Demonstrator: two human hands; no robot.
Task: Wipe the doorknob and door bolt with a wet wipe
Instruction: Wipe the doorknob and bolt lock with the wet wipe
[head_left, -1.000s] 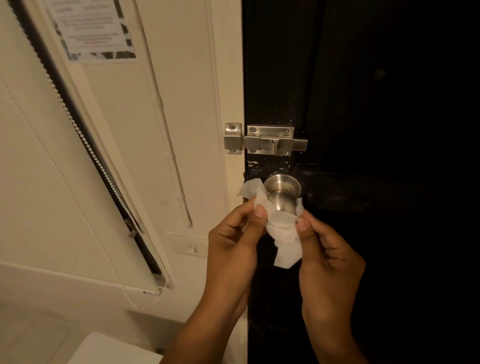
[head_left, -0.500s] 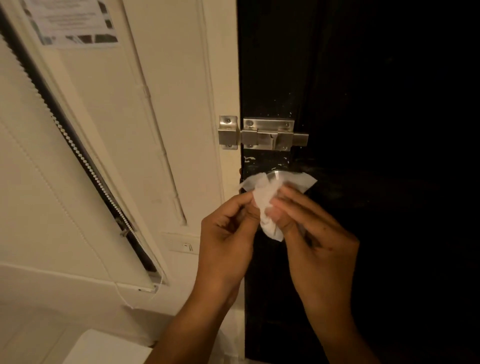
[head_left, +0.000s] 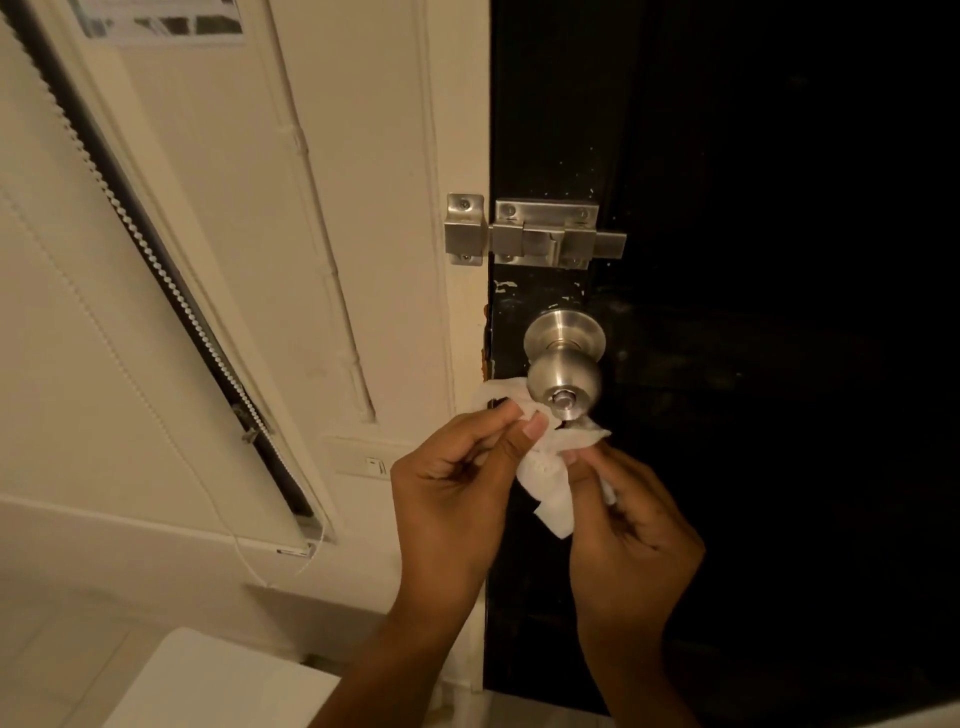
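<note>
Both hands are working just under the round brushed-steel doorknob (head_left: 563, 376) on the black door (head_left: 753, 364): the left hand (head_left: 452, 488) is pinching one end of the crumpled white wet wipe (head_left: 545, 467) between thumb and fingertips, and the right hand (head_left: 631, 525) is pinching the other end. The wipe is hanging between them and touching the knob's underside, probably so it can be drawn taut around the metal. Above, the silver sliding door bolt (head_left: 540, 236) is sitting untouched, likely waiting its turn.

The printed notice (head_left: 161, 21) on the wall is too blurred to read.
</note>
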